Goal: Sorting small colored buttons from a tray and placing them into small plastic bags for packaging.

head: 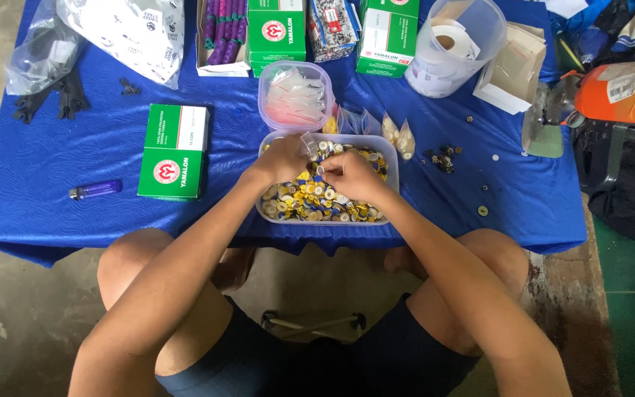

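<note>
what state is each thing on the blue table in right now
clear rectangular plastic tub: open, full of mixed buttons
round clear plastic container: open, holds clear packets
tall clear plastic jar: open, holds white rolls
purple lighter: lying flat
green and white box: closed, flat
left hand: in tub, pinching clear packet
right hand: in tub, over buttons

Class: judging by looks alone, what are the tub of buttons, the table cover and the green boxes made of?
Tub: clear plastic, see-through walls.
Buttons: probably glossy plastic; small yellow, white and blue discs.
Table cover: blue sheet, slightly shiny, with a wavy embossed pattern, likely plastic-coated fabric.
Green boxes: printed cardboard, folded edges.
</note>
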